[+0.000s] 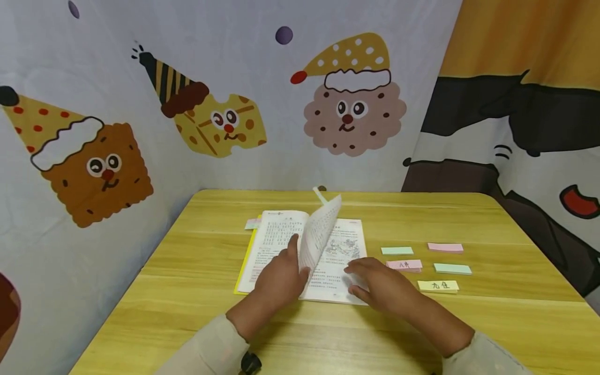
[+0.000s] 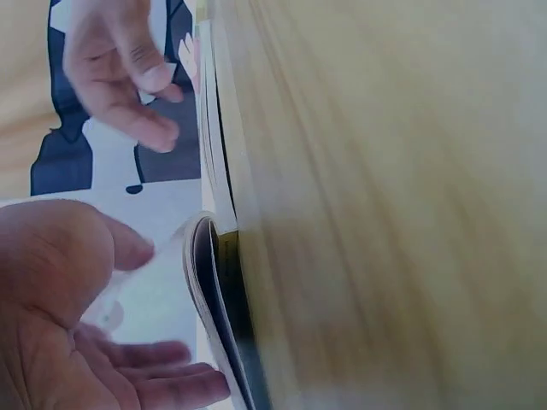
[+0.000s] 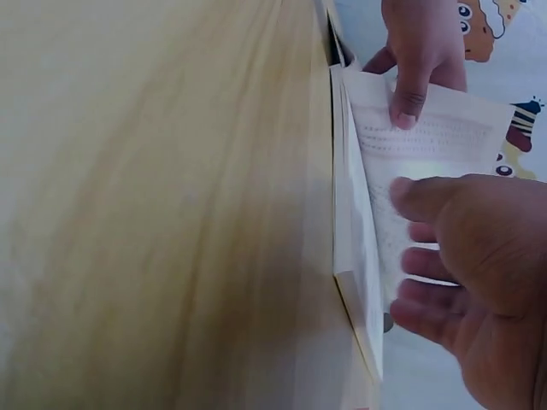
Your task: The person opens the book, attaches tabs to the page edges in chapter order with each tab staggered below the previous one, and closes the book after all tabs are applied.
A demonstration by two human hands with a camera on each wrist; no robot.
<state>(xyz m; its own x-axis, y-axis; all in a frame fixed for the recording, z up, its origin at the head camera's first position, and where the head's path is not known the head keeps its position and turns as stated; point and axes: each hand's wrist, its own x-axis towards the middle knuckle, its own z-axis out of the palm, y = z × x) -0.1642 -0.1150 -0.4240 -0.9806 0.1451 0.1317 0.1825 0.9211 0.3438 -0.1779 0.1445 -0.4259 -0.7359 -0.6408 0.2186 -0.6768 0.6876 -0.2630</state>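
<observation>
Left hand (image 1: pixel 279 278), grip loose, touches a curved paper leaf (image 1: pixel 321 229); right hand (image 1: pixel 386 284), grip released, hovers.

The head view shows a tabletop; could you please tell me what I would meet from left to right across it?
Pale paper tabs, left hand, lifted page, right hand, yellow slip.

Looked like a study corner, home or classroom impossible to tell. Was hung with cartoon-printed cloth (image 1: pixel 276 166) beyond the far edge of a wood-grain table (image 1: pixel 356 338); had an open book (image 1: pixel 323 234) lying short of that edge and coloured paper slips (image 1: pixel 452 269) toward the far right corner.
</observation>
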